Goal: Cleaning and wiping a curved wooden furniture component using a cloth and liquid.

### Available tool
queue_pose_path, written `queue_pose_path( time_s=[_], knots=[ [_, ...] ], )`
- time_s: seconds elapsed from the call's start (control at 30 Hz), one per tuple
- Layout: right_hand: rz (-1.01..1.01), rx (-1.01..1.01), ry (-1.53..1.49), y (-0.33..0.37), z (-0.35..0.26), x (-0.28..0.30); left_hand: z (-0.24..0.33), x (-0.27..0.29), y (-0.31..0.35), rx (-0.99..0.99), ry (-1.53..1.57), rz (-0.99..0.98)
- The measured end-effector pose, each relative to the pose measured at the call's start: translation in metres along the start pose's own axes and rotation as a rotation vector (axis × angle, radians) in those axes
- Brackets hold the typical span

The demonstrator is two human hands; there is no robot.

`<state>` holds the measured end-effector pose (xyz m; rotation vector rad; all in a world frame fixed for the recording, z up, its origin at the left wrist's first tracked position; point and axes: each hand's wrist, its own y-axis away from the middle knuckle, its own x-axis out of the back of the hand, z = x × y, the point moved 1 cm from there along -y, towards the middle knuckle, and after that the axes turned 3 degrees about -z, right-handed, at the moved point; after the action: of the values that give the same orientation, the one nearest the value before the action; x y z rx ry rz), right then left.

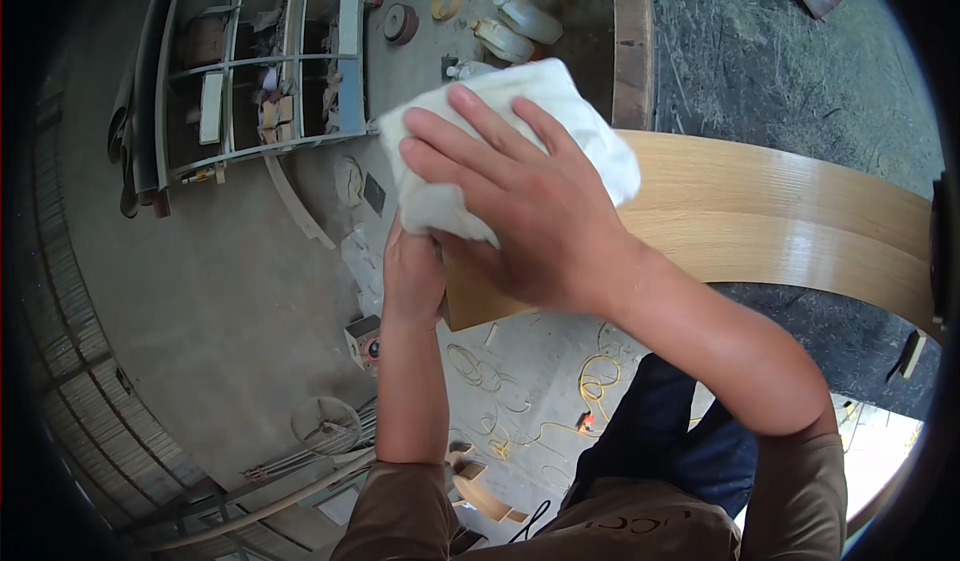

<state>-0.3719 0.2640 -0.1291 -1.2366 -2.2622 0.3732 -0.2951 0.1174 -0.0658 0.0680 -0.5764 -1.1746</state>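
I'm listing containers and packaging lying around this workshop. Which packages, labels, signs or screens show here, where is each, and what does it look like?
Two whitish plastic jugs: on the floor at the top centre, lying side by side, squat, capped.
Small boxy device with a red face: on the floor left of the left forearm, pale casing, round dial.
Signs, screens: none visible.

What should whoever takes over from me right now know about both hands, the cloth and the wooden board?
Right hand: flat on the white cloth, pressing it onto the near end of the light wooden board.
Left hand: gripping the board's end from below, under the cloth.
Done: cloth is on the board's end.
Left: the length of board stretching away to the right lies bare; whether it has been wiped cannot be told.
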Motion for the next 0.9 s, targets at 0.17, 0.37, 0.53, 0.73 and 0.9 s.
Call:
queue_pose_path(
  time_s=[0.17, 0.37, 0.53, 0.73, 0.9],
  knots=[
    [-0.005, -0.095, 0.041, 0.044, 0.023, 0.002, 0.0, -0.004, -0.003, 0.05, 0.312, -0.108],
    [0.075, -0.006, -0.01, 0.015, 0.011, 0.003, 0.008, -0.012, 0.0, 0.072, 0.085, -0.042],
    [0.009, -0.142, 0.174, 0.044, 0.03, 0.01, 0.001, -0.006, -0.009, 0.024, 0.206, -0.112],
    [0.131, 0.027, -0.001, 0.007, 0.017, -0.005, 0.005, -0.006, -0.006, 0.022, 0.083, -0.013],
    [-0.095, -0.3, 0.359, 0.114, 0.086, 0.044, -0.008, -0.001, -0.006, 0.083, 0.112, 0.056]
  ],
)
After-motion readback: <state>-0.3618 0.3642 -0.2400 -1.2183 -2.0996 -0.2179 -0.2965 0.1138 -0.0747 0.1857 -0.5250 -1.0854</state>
